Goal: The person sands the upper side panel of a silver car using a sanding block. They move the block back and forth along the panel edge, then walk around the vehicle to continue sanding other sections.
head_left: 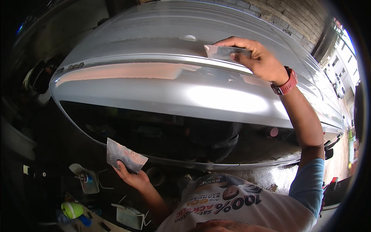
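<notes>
My right hand (262,58), wearing a watch with a red strap (288,82), is closed around a flat grey putty spreader (221,52). Pinkish putty coats one end of it. The spreader is over the silver vehicle's roof (162,29), beside the roof-edge channel; whether it touches the metal I cannot tell. Lower left, my left hand (133,178) grips a thin grey plate (125,154) smeared with pinkish putty, thumb on its face. A long pinkish putty strip (127,72) runs along the roof's side edge, with smaller patches (251,80) farther right.
Dark side windows (185,135) lie between me and the roof. White plastic chairs (129,217) and a lime-green container (72,210) are at the lower left. A block wall (278,17) rises beyond the roof, and a parked car (338,85) stands outside at right.
</notes>
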Available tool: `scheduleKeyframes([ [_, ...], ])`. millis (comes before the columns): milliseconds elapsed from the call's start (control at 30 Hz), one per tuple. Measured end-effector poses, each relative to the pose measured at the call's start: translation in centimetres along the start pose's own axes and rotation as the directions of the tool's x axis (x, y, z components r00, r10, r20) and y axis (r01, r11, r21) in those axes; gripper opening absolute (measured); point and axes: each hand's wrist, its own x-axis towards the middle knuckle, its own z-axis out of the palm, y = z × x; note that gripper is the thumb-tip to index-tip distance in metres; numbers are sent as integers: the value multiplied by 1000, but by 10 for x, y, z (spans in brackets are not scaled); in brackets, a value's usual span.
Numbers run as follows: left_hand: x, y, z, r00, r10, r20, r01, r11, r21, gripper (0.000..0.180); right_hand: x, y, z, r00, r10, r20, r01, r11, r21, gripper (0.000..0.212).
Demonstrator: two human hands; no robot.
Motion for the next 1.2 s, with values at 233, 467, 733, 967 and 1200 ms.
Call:
scheduleKeyframes([
  [233, 0, 1, 2, 999, -28, 39, 29, 999, -24, 66, 31, 2, 37, 970, -197, 145, 196, 980, 20, 66],
  [467, -2, 11, 0, 999, -32, 6, 32, 999, -9, 56, 136, -6, 102, 906, -399, 140, 404, 915, -8, 60],
  [733, 9, 20, -17, 939, -244, 243, 276, 955, -107, 43, 87, -68, 164, 977, -148, -155, 214, 722, 658, 42],
  [967, 27, 39, -39, 846, -352, 399, 337, 935, 109, 50, 52, 9, 292, 866, -76, 494, -375, 556, 742, 39],
  [1200, 17, 46, -35, 999, -27, -41, 30, 998, 62, 47, 11, -48, 310, 938, -257, 234, 126, 878, 461, 43],
])
